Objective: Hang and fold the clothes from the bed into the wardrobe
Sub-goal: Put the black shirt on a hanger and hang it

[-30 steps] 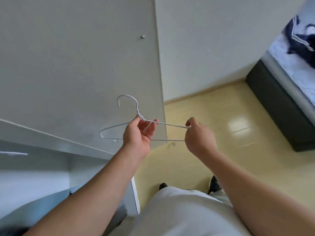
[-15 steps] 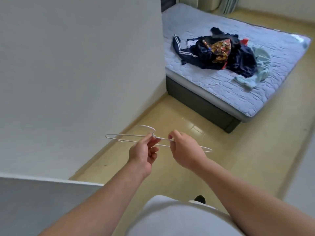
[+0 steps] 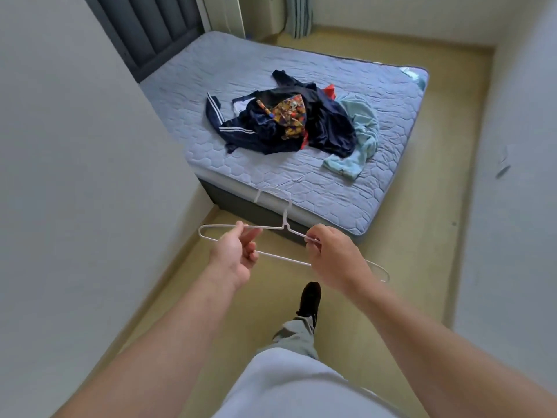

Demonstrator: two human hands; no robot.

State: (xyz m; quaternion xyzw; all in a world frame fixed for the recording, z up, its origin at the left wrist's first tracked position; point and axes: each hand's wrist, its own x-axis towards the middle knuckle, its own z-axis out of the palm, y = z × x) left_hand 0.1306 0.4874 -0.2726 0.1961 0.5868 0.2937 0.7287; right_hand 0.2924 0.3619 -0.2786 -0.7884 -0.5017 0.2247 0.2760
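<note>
I hold a thin white wire hanger point(image 3: 284, 221) flat in front of me, hook pointing toward the bed. My left hand point(image 3: 238, 256) pinches its left shoulder wire. My right hand point(image 3: 333, 256) grips the right shoulder wire. Ahead, on the grey quilted bed point(image 3: 301, 182), lies a heap of clothes: a navy jacket with white stripes point(image 3: 256, 131), a colourful patterned piece point(image 3: 291, 114) on top, something red underneath, and a light blue garment point(image 3: 358, 140) at the right side. The wardrobe is out of view.
A white wall point(image 3: 84, 182) runs close along my left, another pale wall point(image 3: 518, 146) on the right. Yellowish floor point(image 3: 407, 242) leads to the bed's dark base. A dark padded headboard point(image 3: 144, 28) stands at the far left, curtains beyond. My foot in a black shoe point(image 3: 310, 298) steps forward.
The view has swung from the wardrobe side to face the bed, which is now nearer and fully visible. Both hands still hold the hanger, now spread wider apart on it.
</note>
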